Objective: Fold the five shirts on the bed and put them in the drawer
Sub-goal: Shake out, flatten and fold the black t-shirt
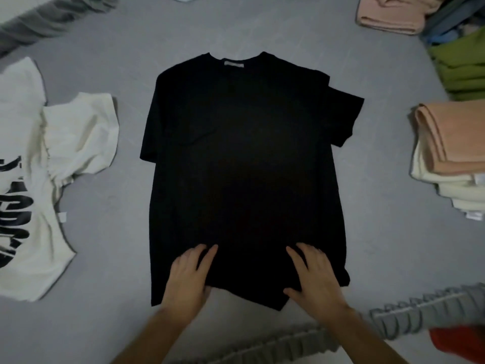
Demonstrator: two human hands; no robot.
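1. A black shirt (244,166) lies spread flat in the middle of a grey bed (110,74), collar toward the far edge, hem toward the near edge, one sleeve folded in on the left side and the other sticking out on the right.
2. The left hand (190,277) rests palm-down on the shirt near its hem, fingers (207,256) straight and released, gripping nothing.
3. The right hand (313,277) lies just beside it, also flat on the fabric, fingers relaxed and spread, thumb at the hem.
4. A white shirt with black lettering (34,179) lies crumpled at the bed's left edge, well apart from the black one.
5. At the right edge sits a folded stack (446,164), a peach garment on top of cream ones; a folded green garment (462,67) lies beyond it toward the far right corner.
6. Another folded peach garment (391,14) lies at the far edge.
7. A grey ruffled bed skirt (409,313) runs along the near edge.
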